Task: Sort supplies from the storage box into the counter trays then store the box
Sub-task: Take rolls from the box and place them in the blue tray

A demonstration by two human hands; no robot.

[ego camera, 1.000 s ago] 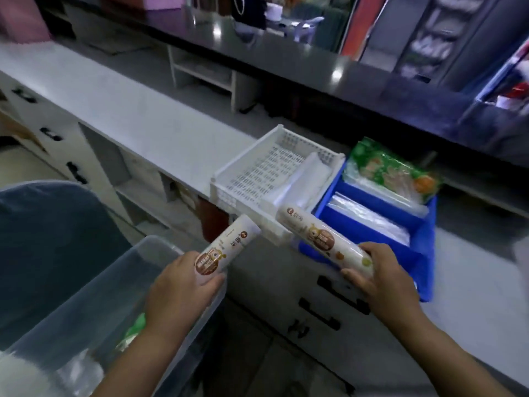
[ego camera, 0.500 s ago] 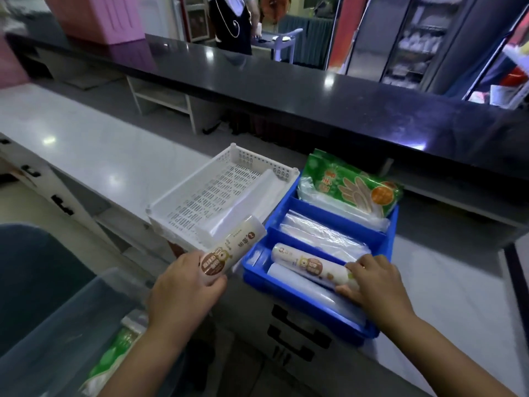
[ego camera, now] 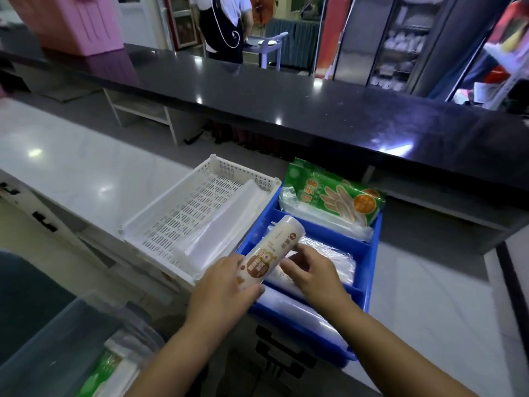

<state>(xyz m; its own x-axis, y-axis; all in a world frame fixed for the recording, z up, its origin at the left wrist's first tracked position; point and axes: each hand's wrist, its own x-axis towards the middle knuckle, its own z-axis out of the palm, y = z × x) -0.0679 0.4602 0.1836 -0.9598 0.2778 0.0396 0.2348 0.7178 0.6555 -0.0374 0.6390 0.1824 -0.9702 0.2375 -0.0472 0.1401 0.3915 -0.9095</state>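
Observation:
My left hand [ego camera: 226, 287] grips a white roll with a brown label [ego camera: 272, 247], tilted up over the left edge of the blue divided tray [ego camera: 370, 282]. My right hand [ego camera: 312, 273] hovers over the tray's middle compartment with its fingers apart. One fingertip touches that roll, and a second white roll [ego camera: 276, 277] shows partly under the hand. A green glove pack [ego camera: 337, 199] lies in the far compartment. A clear roll [ego camera: 226, 224] sits in the white slotted tray [ego camera: 160, 222] to the left. The clear storage box [ego camera: 57, 339] is at lower left and holds a green packet [ego camera: 100, 373].
Both trays sit on the pale countertop [ego camera: 71, 161] near its front edge, above drawers with black handles [ego camera: 283, 353]. A raised black counter [ego camera: 257, 90] runs behind, with a pink box [ego camera: 77, 21] on it. A person in an apron [ego camera: 223, 24] stands beyond.
My right hand set its roll down in the blue tray and shifted left. My left hand carried its roll from the white tray's corner over to the blue tray.

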